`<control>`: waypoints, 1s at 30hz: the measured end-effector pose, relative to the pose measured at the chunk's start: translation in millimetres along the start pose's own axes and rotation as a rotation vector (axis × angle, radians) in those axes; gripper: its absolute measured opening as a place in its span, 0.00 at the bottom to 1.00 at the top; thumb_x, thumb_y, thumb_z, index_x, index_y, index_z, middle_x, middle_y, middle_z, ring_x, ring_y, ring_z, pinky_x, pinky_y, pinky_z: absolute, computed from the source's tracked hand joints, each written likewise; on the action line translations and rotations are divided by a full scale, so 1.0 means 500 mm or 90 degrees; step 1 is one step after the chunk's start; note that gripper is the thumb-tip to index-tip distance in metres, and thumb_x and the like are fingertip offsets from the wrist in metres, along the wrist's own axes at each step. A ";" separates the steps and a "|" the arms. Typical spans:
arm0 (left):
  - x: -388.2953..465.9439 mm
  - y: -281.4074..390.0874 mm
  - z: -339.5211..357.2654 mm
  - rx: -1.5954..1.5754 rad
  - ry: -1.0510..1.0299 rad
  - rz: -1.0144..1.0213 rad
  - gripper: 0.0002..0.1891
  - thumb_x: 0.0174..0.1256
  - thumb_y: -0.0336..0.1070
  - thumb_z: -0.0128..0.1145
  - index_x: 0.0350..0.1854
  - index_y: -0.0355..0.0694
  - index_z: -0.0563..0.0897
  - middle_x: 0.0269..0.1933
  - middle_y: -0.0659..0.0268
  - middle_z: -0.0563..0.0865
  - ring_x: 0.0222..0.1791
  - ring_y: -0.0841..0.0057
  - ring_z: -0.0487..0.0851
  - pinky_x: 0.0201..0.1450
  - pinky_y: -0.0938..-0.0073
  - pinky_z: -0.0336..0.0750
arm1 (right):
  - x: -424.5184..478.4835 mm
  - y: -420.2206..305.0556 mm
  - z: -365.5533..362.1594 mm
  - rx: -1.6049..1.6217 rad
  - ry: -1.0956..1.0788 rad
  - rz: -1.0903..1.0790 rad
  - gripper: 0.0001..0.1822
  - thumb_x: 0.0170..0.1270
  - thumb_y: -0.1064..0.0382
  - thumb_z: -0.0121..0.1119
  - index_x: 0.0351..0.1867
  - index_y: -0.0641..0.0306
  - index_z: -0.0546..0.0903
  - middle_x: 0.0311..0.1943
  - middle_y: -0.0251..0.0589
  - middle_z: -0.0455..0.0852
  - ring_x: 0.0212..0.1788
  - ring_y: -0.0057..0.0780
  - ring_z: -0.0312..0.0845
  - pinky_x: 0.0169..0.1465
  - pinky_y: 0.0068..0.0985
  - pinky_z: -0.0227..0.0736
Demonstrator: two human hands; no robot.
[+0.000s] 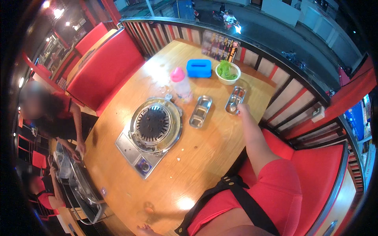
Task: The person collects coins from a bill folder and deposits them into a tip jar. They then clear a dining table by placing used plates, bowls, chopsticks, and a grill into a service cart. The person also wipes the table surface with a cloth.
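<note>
My right hand (242, 109) reaches across the wooden table (200, 159) and grips the near end of a metal divided sauce tray (236, 97), which holds sauce remains and what looks like a spoon. My left hand (144, 230) is partly in view at the bottom edge, low over the table, with its hold unclear. Left of the gripped tray lies a second divided metal tray (200, 112). Beyond them stand a white basket of lettuce (228, 72), a blue plastic box (199, 68) and a bottle with a pink cap (181, 85).
A round tabletop grill (153, 124) with a dark centre sits on a metal gas stove (141, 159). A menu card (220, 45) leans at the railing. Crumbs dot the tabletop. Another person (59, 115) stands at the left beside a metal cart (85, 194); red benches (109, 56) flank the table.
</note>
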State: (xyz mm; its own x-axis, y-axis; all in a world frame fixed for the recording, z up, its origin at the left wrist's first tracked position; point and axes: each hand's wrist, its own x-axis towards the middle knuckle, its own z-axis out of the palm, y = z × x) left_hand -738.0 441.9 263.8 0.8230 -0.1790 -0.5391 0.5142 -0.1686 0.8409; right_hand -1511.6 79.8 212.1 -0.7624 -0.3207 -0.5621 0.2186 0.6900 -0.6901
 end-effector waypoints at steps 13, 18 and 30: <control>-0.026 -0.027 0.042 -0.033 -0.003 -0.017 0.28 0.56 0.51 0.47 0.55 0.37 0.67 0.53 0.63 0.73 0.52 0.74 0.68 0.48 0.75 0.63 | -0.118 0.065 -0.104 -0.109 -0.083 -0.048 0.07 0.38 0.70 0.56 0.21 0.71 0.79 0.18 0.45 0.79 0.17 0.30 0.76 0.19 0.24 0.71; -0.050 -0.026 0.037 -0.015 -0.001 0.019 0.31 0.56 0.50 0.47 0.59 0.36 0.62 0.61 0.60 0.65 0.54 0.71 0.68 0.48 0.72 0.63 | -0.175 0.081 -0.118 -0.114 -0.131 -0.109 0.05 0.38 0.70 0.54 0.17 0.71 0.77 0.15 0.44 0.77 0.14 0.29 0.73 0.15 0.24 0.66; -0.154 -0.031 0.045 -0.022 0.007 0.067 0.34 0.57 0.49 0.49 0.62 0.35 0.57 0.66 0.55 0.57 0.62 0.64 0.62 0.59 0.68 0.60 | -0.271 0.102 -0.097 -0.082 -0.267 -0.155 0.05 0.39 0.67 0.55 0.13 0.65 0.75 0.12 0.39 0.73 0.13 0.26 0.68 0.15 0.23 0.61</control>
State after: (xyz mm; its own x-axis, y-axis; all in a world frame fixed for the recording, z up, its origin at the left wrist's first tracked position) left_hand -814.7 436.6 291.3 0.8750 -0.1835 -0.4479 0.4331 -0.1163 0.8938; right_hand -1426.6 189.7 275.1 -0.4653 -0.6978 -0.5446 -0.0321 0.6282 -0.7774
